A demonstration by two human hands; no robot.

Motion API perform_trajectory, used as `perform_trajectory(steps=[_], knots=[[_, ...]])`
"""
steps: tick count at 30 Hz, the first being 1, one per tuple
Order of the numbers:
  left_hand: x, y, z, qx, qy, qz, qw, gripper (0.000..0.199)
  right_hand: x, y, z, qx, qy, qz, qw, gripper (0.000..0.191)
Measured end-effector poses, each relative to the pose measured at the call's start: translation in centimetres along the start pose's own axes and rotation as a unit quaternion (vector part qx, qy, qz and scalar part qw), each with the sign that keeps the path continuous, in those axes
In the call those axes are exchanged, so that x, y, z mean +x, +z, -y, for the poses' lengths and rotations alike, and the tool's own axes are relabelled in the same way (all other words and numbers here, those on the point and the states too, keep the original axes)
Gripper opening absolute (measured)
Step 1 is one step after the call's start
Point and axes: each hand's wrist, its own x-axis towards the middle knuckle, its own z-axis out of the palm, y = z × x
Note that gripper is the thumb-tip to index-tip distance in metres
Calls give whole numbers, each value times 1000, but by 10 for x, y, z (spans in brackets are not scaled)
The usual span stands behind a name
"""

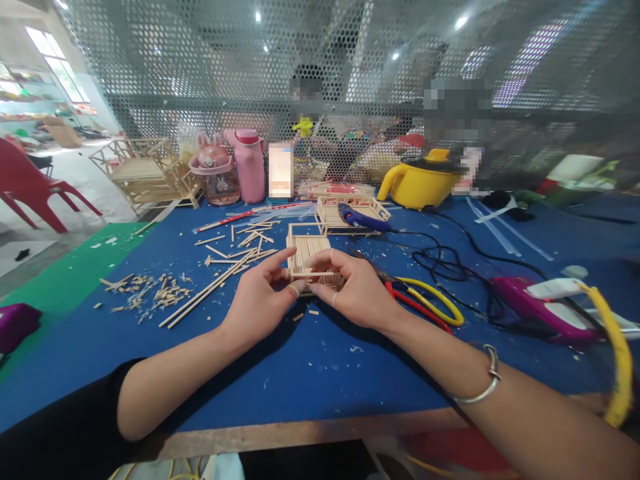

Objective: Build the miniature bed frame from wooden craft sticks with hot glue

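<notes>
At the middle of the blue table, a small model built of thin wooden sticks [311, 251] stands between my two hands. It has a slatted panel and a raised frame at its back left. My left hand [265, 290] grips its near left corner with thumb and fingers. From the other side, my right hand [357, 283] has its fingers closed on the near right part, hiding that corner. Right beside my right hand lie pliers [430, 303] with red and yellow handles. Loose wooden sticks [220, 287] are spread to the left of my left hand.
Short stick offcuts [170, 291] lie at left. Behind the model are another stick frame [345, 215] and a blue-handled tool [367, 219]. A purple glue gun [540, 310], black cords [440, 257], a yellow pot [423, 183] and a pink bottle [250, 167] surround the work area.
</notes>
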Motion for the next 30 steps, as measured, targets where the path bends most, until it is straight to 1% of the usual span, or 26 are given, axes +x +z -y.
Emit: perform_trajectory(steps=[3,5,8,12,16,18,20,22,26,30], knots=[[0,0,0,-2,-2,2,1000,64,-1,-1,3,-33,-16,-15,999,20],[0,0,0,-5,-3,6,1000,64,-1,-1,3,-37,-16,-33,999,19],[1,0,1,-6,0,8,1000,65,0,1,1,-17,-10,-46,999,17],[1,-1,2,2,5,7,1000,66,1,3,-2,10,4,-46,999,17],[-1,-7,-2,-13,-4,52,999,68,0,3,-5,10,21,-35,999,18],[-4,-12,-4,-18,-3,75,997,71,0,2,-5,-4,21,-32,999,20],[-7,-15,-6,-27,3,86,996,76,0,1,-6,-13,16,-31,999,20],[-9,-17,-7,-32,6,78,996,78,0,0,-5,-20,10,-31,999,20],[-9,-13,-6,-21,9,37,999,79,0,-1,-5,-50,-2,-35,998,20],[-6,-6,-3,-27,28,30,999,80,0,-3,-5,-68,0,-23,997,22]])
